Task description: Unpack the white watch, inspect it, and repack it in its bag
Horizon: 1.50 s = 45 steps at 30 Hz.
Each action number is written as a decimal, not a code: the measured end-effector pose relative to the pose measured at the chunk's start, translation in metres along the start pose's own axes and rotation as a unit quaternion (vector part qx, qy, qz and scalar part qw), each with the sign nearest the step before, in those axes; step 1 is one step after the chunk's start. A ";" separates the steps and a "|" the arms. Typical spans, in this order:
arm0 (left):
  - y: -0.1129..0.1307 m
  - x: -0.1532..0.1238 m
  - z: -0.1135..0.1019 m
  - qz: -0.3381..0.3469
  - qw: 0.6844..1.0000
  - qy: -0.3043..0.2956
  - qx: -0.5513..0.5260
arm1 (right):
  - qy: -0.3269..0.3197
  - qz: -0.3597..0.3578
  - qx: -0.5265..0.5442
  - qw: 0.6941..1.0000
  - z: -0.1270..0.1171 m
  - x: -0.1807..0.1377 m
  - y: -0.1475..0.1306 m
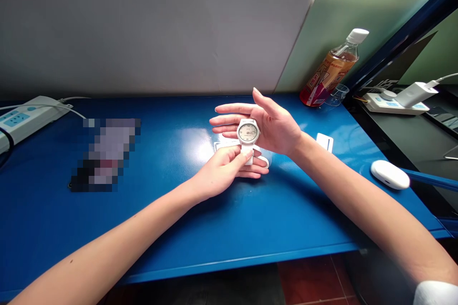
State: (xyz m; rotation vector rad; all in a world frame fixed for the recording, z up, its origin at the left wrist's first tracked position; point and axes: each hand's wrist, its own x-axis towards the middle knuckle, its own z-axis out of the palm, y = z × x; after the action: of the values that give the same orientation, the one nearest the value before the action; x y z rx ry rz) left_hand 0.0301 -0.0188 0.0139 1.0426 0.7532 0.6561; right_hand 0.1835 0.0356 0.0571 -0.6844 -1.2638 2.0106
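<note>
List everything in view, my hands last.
Watch: 1, white, centre
Table: 1, blue, centre
Bottle: 1, red and orange, back right
Cup: 1, clear, beside bottle
Power strips: 2, white, left, right
Charger: 1, white, far right
Oval case: 1, white, table's right
Flat piece: 1, white, right
Pixelated item: 1, mauve, left
Half-covered items: count unclear, white, centre
Wall panels: 2, grey, green, back
Floor tiles: several, red, below
Left hand: 1, bare, holding watch
Right hand: 1, bare, open, beside watch

A personal desk corner, home or office unclear, shown by the blue desktop (222, 228), power strip (32, 115), drink bottle (329, 77) and earbud case (390, 175).
</note>
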 end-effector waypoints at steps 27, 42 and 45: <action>0.004 -0.003 -0.029 0.321 0.769 0.209 0.512 | 0.247 -0.198 -0.400 0.860 -0.002 -0.043 0.016; 0.000 0.003 -0.032 0.324 0.683 0.097 0.648 | 0.255 -0.183 -0.392 0.865 -0.019 -0.059 0.038; -0.005 0.000 -0.039 0.289 0.699 0.056 0.651 | 0.276 -0.183 -0.412 0.849 -0.028 -0.060 0.036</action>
State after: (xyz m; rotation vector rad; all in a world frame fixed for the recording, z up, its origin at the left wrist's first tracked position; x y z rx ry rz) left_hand -0.0008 -0.0011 -0.0028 2.6645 1.0015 0.6742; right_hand 0.2335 -0.0058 0.0178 -1.1920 -1.6945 0.7946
